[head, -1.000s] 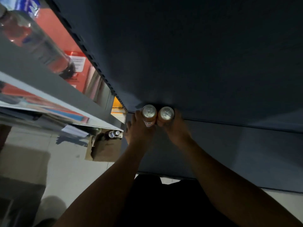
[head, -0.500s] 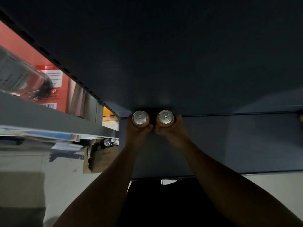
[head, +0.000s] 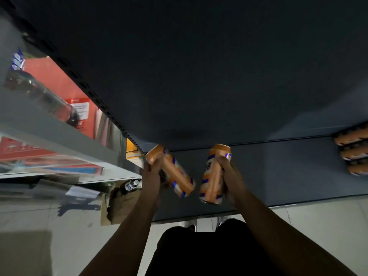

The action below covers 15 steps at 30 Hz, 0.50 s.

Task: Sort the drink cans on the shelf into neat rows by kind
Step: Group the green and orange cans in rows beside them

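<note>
Head view: two cans are in the air, one gripped in each hand. The left hand (head: pixel 152 172) is wrapped round the tilted left orange can (head: pixel 179 176), its top leaning toward 10 o'clock. The right hand (head: pixel 227 168) is closed round the right orange can (head: pixel 212 176), held nearly upright. A transfer is judged under way in front of the dark shelf (head: pixel 278 166). Next, a carry toward 3 o'clock is called for, where the like-coloured cans (head: pixel 352 150) are cut off by the frame edge. Labels are blurred beyond reading, and the shelf interior is lost in shadow.
</note>
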Each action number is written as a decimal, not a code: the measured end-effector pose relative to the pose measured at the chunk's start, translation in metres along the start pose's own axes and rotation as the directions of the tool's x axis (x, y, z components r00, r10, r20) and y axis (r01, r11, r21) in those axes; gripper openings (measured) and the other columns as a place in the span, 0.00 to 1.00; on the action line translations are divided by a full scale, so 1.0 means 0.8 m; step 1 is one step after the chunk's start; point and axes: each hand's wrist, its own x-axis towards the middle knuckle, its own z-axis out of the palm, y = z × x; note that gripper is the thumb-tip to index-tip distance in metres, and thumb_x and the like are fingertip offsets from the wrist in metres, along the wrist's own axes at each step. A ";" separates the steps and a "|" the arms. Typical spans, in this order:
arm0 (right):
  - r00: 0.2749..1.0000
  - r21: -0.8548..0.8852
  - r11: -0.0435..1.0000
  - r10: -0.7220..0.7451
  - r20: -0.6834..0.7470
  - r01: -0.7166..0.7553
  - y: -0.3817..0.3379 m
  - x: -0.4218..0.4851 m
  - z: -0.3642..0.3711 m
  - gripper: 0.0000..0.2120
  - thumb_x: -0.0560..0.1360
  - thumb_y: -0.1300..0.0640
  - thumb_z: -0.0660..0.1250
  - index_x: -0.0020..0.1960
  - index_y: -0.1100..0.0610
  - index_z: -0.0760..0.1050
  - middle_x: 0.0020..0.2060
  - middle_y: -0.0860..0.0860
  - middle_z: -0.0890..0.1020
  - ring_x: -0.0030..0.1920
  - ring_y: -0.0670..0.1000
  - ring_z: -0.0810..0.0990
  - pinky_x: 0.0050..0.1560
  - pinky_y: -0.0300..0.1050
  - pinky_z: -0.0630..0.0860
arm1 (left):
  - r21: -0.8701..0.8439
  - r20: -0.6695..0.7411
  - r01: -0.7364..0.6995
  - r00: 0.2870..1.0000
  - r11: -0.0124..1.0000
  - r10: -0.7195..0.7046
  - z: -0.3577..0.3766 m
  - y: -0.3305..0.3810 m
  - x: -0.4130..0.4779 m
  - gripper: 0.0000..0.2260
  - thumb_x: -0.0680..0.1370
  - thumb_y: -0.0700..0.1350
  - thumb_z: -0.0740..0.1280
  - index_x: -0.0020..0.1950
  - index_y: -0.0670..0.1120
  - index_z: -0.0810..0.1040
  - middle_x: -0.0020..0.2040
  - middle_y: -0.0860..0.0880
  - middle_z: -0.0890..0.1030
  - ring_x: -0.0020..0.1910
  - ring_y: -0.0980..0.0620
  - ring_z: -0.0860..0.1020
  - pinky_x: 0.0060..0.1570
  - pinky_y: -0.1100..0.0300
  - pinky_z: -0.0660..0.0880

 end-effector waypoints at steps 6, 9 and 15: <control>0.977 0.166 0.970 0.152 0.151 -0.176 -0.020 -0.033 -0.034 0.27 0.75 0.37 0.68 0.62 0.58 0.76 0.47 0.59 0.86 0.46 0.59 0.85 0.51 0.58 0.82 | -0.120 0.187 0.293 0.945 0.949 -0.269 0.034 0.012 -0.030 0.34 0.67 0.73 0.61 0.65 0.53 0.75 0.58 0.44 0.82 0.57 0.40 0.80 0.53 0.40 0.76; 0.964 0.251 0.946 0.153 0.217 -0.207 -0.020 -0.043 -0.051 0.30 0.73 0.44 0.73 0.68 0.61 0.73 0.48 0.59 0.84 0.44 0.58 0.84 0.49 0.57 0.81 | -0.057 0.258 0.289 0.929 0.956 -0.266 0.056 0.018 -0.043 0.26 0.71 0.63 0.66 0.63 0.50 0.77 0.52 0.43 0.86 0.52 0.41 0.84 0.48 0.43 0.78; 0.986 0.244 0.967 0.029 0.164 -0.069 -0.029 -0.059 -0.091 0.36 0.67 0.46 0.79 0.70 0.53 0.70 0.48 0.60 0.83 0.40 0.59 0.84 0.44 0.56 0.82 | -0.006 0.335 0.277 0.906 0.961 -0.259 0.113 0.025 -0.069 0.22 0.74 0.60 0.69 0.61 0.48 0.80 0.44 0.45 0.87 0.45 0.45 0.84 0.50 0.45 0.80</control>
